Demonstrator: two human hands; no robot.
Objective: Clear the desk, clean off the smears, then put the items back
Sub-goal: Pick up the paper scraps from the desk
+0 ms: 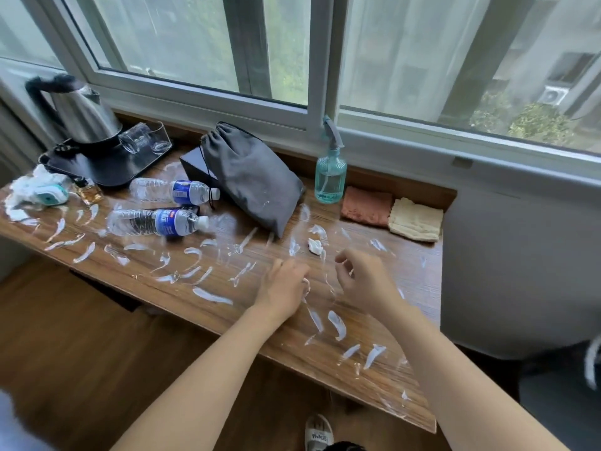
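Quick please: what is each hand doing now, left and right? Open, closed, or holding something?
Left hand: over the desk, fingers curled under; whether it holds anything cannot be told.
Right hand: loosely curled, open, holding nothing.

A long wooden tabletop [201, 307] under a window is streaked all over with short white smears [212, 296]. Two clear water bottles [156, 220] lie on their sides at left. Behind them, a grey drawstring bag [250, 177] leans on a black box. A teal spray bottle [330, 177] stands upright beside two folded cloths [392, 214].
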